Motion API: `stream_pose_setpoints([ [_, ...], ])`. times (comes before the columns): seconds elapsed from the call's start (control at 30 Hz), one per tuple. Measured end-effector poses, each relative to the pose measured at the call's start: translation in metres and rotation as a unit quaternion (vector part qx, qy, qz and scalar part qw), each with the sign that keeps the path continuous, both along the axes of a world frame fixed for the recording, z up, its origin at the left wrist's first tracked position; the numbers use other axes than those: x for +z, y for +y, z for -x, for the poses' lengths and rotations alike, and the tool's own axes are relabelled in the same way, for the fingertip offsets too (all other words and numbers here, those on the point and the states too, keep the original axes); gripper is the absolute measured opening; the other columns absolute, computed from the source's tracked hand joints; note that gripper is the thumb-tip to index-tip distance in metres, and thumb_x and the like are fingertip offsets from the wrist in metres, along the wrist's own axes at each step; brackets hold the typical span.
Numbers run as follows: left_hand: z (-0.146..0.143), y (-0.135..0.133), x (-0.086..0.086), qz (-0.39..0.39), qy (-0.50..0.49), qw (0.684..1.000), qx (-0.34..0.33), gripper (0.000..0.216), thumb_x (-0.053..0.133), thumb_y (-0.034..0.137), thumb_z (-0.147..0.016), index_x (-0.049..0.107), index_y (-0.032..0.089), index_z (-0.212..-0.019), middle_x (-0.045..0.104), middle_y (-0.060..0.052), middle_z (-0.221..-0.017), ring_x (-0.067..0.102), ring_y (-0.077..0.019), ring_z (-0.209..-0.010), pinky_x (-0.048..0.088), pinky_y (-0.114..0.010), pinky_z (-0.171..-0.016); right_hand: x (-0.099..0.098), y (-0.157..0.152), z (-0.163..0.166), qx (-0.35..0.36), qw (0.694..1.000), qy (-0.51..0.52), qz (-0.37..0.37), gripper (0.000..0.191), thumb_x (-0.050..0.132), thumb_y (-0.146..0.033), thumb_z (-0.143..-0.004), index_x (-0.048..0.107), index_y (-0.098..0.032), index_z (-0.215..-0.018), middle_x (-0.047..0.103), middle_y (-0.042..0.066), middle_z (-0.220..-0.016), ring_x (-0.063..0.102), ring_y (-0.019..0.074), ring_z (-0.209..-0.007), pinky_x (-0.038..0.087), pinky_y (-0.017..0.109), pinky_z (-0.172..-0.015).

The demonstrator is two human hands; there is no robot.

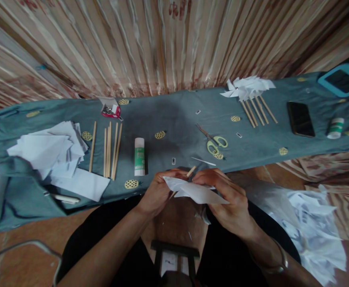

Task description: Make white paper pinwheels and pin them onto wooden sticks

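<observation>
A folded white paper pinwheel point(200, 192) is between my two hands, above my lap at the table's near edge. My left hand point(158, 190) is closed around a wooden stick point(191, 171) and the pinwheel's left side; the stick's upper end pokes out beyond the paper. On the other side, my right hand point(232, 199) has its fingers closed on the paper near the stick's tip. Whether its fingertips also hold a small pin is hidden. Just beyond the hands lie a thin white paper strip point(203, 161) and scissors point(212, 141) with green handles.
Left are stacked paper sheets point(42, 149), loose sticks point(105, 151), a red box of pins point(111, 110) and an upright glue stick point(139, 157). Finished pinwheels point(249, 87), a phone point(300, 118) and another glue stick point(336, 128) lie right. A bag of white paper point(312, 227) stands below.
</observation>
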State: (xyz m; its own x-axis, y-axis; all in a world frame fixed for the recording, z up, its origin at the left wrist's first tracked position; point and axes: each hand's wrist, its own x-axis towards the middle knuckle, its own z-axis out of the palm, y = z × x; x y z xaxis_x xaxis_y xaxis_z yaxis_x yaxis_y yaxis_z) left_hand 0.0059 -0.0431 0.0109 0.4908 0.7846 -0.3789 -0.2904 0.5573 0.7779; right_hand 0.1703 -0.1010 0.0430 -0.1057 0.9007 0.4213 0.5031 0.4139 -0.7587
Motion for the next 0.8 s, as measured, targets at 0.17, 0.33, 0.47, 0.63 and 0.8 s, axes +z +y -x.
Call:
stream_pose_setpoints([
  [0.17, 0.0012, -0.0001, -0.0005, 0.003, 0.008, 1.000, -0.010, 0.018, 0.080, 0.030, -0.066, 0.074, 0.014, -0.065, 0.066, -0.004, -0.072, 0.056, -0.0133, -0.066, 0.042, -0.024, -0.064, -0.0015, -0.0008, -0.0013, -0.010, 1.000, 0.002, -0.001, 0.020, 0.055, -0.013, -0.090, 0.062, -0.022, -0.106, 0.071, 0.006, -0.094, 0.067, 0.0201, -0.091, 0.053, 0.035, -0.082],
  [0.33, 0.0021, 0.0009, 0.0036, 0.006, 0.009, 1.000, -0.021, 0.023, 0.081, 0.033, -0.065, 0.070, 0.014, -0.059, 0.063, -0.001, -0.063, 0.051, -0.0109, -0.059, 0.039, -0.023, -0.059, -0.0006, -0.0003, -0.0015, -0.024, 1.000, -0.004, 0.008, 0.023, 0.054, -0.011, -0.088, 0.063, -0.023, -0.105, 0.072, 0.005, -0.092, 0.068, 0.0208, -0.090, 0.055, 0.036, -0.081],
  [0.47, 0.0021, 0.0004, 0.0051, 0.002, 0.032, 0.999, -0.031, 0.019, 0.082, 0.031, -0.064, 0.072, 0.014, -0.063, 0.064, -0.002, -0.064, 0.052, -0.0118, -0.060, 0.039, -0.023, -0.058, -0.0007, -0.0006, -0.0018, -0.022, 1.000, -0.002, 0.009, 0.025, 0.053, -0.009, -0.087, 0.063, -0.023, -0.106, 0.072, 0.006, -0.095, 0.068, 0.0212, -0.092, 0.054, 0.037, -0.082],
  [0.63, 0.0012, -0.0014, 0.0032, 0.024, 0.009, 1.000, -0.017, 0.022, 0.083, 0.033, -0.062, 0.069, 0.015, -0.058, 0.062, 0.001, -0.060, 0.050, -0.0094, -0.056, 0.039, -0.022, -0.056, -0.0014, -0.0010, -0.0014, -0.028, 0.999, 0.005, 0.020, 0.026, 0.055, -0.006, -0.085, 0.062, -0.023, -0.104, 0.071, 0.005, -0.094, 0.067, 0.0203, -0.091, 0.054, 0.036, -0.081],
  [0.8, 0.0008, -0.0022, 0.0000, 0.041, -0.013, 0.999, -0.010, 0.026, 0.088, 0.031, -0.054, 0.068, 0.014, -0.057, 0.062, 0.001, -0.059, 0.051, -0.0095, -0.056, 0.040, -0.022, -0.056, -0.0002, -0.0002, -0.0006, -0.031, 0.999, 0.011, 0.024, 0.026, 0.056, -0.007, -0.085, 0.063, -0.023, -0.104, 0.071, 0.005, -0.094, 0.067, 0.0203, -0.090, 0.054, 0.036, -0.080],
])
